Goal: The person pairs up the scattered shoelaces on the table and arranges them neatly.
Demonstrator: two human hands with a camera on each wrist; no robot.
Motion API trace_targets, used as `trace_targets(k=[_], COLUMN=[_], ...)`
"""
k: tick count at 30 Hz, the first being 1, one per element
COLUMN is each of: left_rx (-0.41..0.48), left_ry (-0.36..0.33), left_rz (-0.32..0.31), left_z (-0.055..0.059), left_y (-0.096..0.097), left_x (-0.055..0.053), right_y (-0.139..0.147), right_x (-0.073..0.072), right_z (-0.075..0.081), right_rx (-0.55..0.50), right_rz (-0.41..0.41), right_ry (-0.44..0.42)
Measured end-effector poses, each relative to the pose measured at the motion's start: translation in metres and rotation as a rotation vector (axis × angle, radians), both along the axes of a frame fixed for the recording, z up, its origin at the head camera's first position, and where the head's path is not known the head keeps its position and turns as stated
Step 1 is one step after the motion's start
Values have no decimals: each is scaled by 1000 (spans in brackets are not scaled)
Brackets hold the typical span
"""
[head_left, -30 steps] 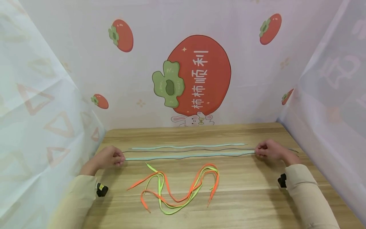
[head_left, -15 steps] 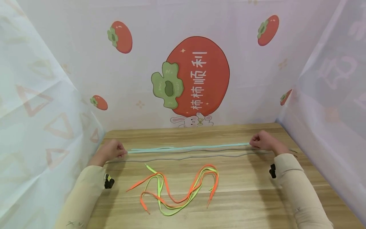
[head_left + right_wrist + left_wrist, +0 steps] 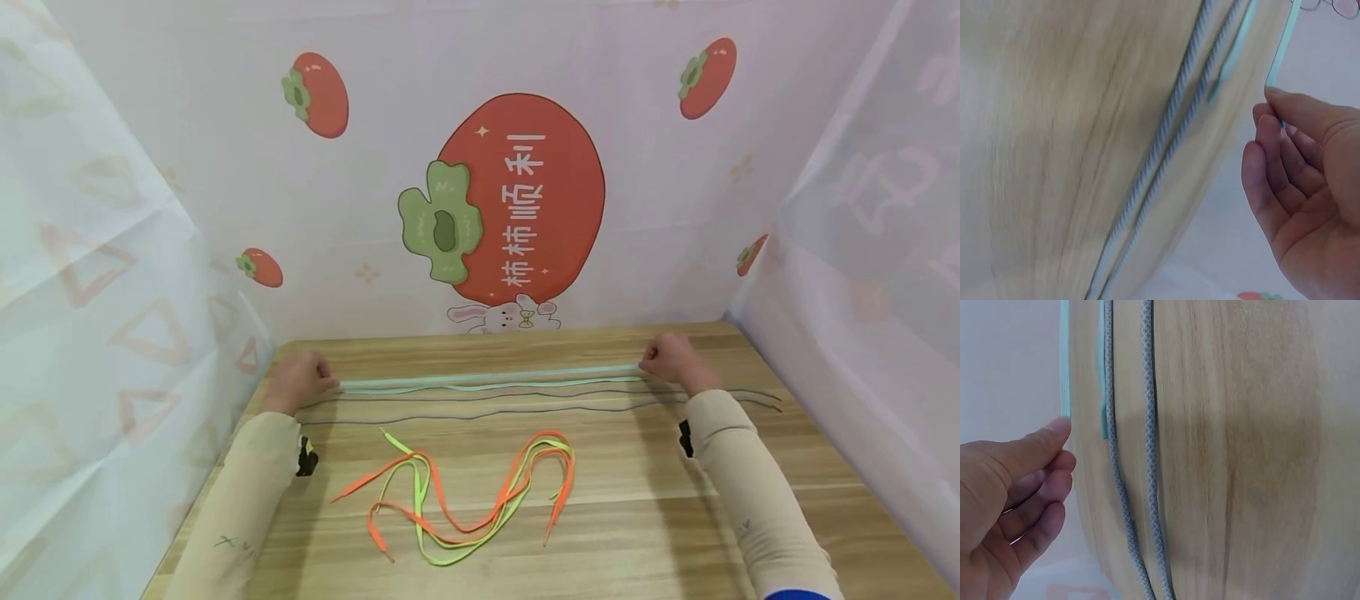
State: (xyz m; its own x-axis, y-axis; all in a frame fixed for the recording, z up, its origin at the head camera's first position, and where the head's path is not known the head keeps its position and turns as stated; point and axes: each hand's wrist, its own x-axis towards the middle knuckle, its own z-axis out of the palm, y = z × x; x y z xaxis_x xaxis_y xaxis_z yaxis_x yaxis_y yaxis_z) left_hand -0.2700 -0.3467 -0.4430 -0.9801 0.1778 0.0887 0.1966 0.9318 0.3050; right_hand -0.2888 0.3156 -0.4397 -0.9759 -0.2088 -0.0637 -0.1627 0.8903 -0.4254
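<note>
A flat mint shoelace (image 3: pixel 487 375) is stretched straight between my two hands, close over the back of the table. My left hand (image 3: pixel 302 379) pinches one end between thumb and forefinger, its other fingers loosely curled. At the opposite end, my right hand (image 3: pixel 675 360) grips the lace in the same way, with its tip (image 3: pixel 1282 124) poking out below the thumb. A second mint shoelace (image 3: pixel 1104 425) lies just in front of the held one. Nearer to me, two grey round shoelaces (image 3: pixel 1150 394) run side by side across the wood.
Orange shoelaces (image 3: pixel 377 533) and yellow-green shoelaces (image 3: pixel 417 492) lie in a loose wavy tangle on the middle of the wooden table (image 3: pixel 637 533). White printed cloth (image 3: pixel 360 208) stands behind the table and at both sides.
Both hands have carried the held mint shoelace away from me, from beside the near grey shoelace to behind the other mint one. The orange and yellow-green shoelaces have stayed put.
</note>
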Motion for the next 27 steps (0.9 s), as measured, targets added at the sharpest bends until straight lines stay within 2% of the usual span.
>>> trace_targets(k=[5,11,18,27], left_rx=[-1,-25,-34,-45], left_ry=[-7,-10,-33,-31], left_rz=[23,21,12,-14], left_z=[-1,-3,-12,-17], left_y=[6,11,9,9], left_x=[-5,-7,-14,-13], right_y=[-8,-14,-18,-24], right_x=[-4,-4,-5,-9], right_z=[-9,-16,-20,-24], right_rx=[-18,-48,-4,18], right_rz=[-33,-61,-63,-66], right_ry=[17,10,53,42])
